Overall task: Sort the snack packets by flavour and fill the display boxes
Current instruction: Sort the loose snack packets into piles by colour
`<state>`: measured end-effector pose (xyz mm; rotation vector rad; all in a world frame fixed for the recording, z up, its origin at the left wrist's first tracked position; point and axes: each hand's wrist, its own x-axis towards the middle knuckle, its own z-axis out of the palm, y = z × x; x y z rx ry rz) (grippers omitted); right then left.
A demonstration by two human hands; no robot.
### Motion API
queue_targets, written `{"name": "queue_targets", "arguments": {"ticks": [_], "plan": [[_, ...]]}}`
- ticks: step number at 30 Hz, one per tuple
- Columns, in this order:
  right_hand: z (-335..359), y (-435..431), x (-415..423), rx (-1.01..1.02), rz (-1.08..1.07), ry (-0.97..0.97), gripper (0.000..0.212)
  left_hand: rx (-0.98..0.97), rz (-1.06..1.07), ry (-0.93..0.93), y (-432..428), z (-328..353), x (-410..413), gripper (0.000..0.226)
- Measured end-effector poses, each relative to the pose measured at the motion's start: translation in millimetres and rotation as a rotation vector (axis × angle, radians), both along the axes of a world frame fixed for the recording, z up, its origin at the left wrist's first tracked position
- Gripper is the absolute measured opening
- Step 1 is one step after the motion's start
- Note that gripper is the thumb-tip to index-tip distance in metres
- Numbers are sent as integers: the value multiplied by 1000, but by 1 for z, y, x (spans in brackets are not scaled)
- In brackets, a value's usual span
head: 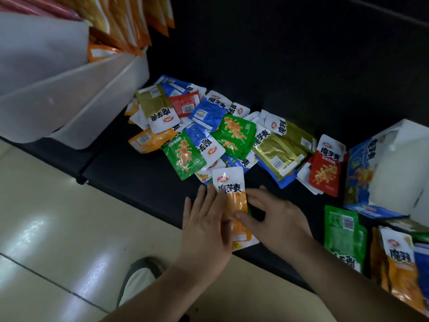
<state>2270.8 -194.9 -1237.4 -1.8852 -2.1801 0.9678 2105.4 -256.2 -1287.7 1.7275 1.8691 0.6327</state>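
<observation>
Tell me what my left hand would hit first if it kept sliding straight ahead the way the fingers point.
Probably the green packet at the near edge of the pile, beyond your left hand; depth is hard to judge.

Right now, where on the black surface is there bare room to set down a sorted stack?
Bare black surface lies left of the hands, between the white bin and the mixed packet pile. More lies behind the pile. Crowded: the right side, around the blue display box.
</observation>
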Motion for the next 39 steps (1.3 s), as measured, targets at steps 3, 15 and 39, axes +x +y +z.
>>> {"name": "queue_targets", "arguments": {"ticks": [3, 15, 39], "plan": [[-7, -5, 4, 3, -115, 114, 44, -28, 28, -183, -1, 14, -1, 66], [-21, -4, 17, -169, -293, 412, 55, -371, 396, -817, 21, 66, 11, 23], [49, -40, 53, -205, -753, 675, 15, -288, 368, -971, 20, 70, 12, 23]]}}
